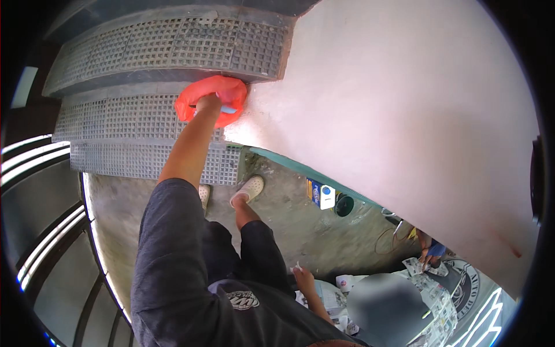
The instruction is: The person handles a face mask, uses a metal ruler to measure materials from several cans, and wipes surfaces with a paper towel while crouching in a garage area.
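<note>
My left hand (209, 104) reaches down into a red plastic bag (186, 99) that lies on a step against the white wall. Its fingers are hidden inside the bag, so their grip does not show. Something pale blue (229, 109) shows in the bag's mouth beside the hand. Down by my right side, my right hand (303, 281) is closed, with a small white thing (297, 266) sticking out of the fingers. What kind of thing it is, I cannot make out.
Steps with grey grid mats (144, 46) rise ahead, beside a white wall (376, 81). On the concrete floor stand a blue-and-white container (321, 195) and a dark bucket (345, 205). Newspaper sheets (436, 295) and another person's hand (426, 254) are at lower right.
</note>
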`<state>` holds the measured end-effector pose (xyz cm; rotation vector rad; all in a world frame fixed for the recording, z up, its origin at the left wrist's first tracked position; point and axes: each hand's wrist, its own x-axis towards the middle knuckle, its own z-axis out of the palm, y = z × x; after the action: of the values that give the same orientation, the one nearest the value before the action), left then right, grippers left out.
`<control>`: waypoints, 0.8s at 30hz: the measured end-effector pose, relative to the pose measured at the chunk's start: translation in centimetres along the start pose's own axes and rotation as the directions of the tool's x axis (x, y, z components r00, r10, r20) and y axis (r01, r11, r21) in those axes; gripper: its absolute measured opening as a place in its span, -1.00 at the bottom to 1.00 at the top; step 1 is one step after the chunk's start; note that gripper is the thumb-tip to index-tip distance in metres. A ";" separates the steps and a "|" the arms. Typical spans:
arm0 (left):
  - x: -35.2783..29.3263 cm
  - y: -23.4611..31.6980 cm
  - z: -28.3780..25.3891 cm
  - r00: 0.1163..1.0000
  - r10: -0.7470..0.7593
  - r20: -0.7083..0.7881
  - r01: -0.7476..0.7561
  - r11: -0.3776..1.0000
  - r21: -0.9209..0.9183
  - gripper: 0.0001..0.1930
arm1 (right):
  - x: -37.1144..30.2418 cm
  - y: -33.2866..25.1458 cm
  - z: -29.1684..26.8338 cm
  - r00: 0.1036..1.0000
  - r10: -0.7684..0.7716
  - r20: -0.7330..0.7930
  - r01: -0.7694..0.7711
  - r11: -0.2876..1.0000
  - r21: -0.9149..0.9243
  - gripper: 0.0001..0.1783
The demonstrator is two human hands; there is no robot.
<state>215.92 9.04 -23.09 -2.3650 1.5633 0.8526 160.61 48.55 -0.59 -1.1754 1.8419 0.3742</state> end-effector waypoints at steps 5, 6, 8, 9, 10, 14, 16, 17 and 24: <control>-0.7 1.6 -0.8 0.985 0.164 0.052 -0.170 0.974 0.153 -0.68 | -1.9 0.2 3.8 0.998 0.057 -0.024 -0.055 0.995 0.084 -0.54; -1.8 1.4 -1.1 0.977 0.200 0.079 -0.212 0.956 0.201 -0.68 | -2.7 0.1 4.9 0.998 0.052 -0.026 -0.051 0.997 0.055 -0.54; -3.8 1.9 -3.5 0.965 0.252 0.066 -0.261 0.935 0.242 -0.69 | -3.9 -1.3 6.8 0.998 0.041 -0.052 -0.040 0.999 0.014 -0.55; -5.4 2.3 -4.7 0.964 0.265 0.037 -0.266 0.936 0.230 -0.69 | -4.5 -1.9 7.6 0.997 0.039 -0.059 -0.038 0.999 0.021 -0.54; -7.0 2.3 -6.3 0.960 0.280 0.005 -0.274 0.936 0.221 -0.69 | -5.3 -2.9 8.1 0.997 0.035 -0.068 -0.033 0.999 0.032 -0.53; -12.0 -0.2 -12.7 0.969 0.206 -0.139 -0.211 0.977 -0.020 -0.62 | -7.9 -5.9 10.4 0.985 0.001 -0.174 0.022 0.991 0.129 -0.53; -14.3 -0.4 -13.5 0.970 0.167 -0.174 -0.205 0.951 -0.230 -0.58 | -9.5 -6.0 11.4 0.977 0.008 -0.213 0.026 0.987 0.158 -0.55; -15.9 -1.1 -13.1 0.949 0.165 -0.270 -0.257 0.900 -0.352 -0.57 | -9.9 -6.2 11.8 0.972 0.007 -0.234 0.036 0.983 0.180 -0.56; -29.4 -3.3 -0.1 0.928 0.306 0.214 -0.112 0.774 -0.623 -0.21 | -12.8 -7.5 11.8 0.878 0.004 -0.478 0.204 0.901 0.382 -0.68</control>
<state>210.55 33.50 -7.35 -2.2637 1.6119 1.9247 175.01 59.68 4.68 -1.1074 2.1149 -0.4025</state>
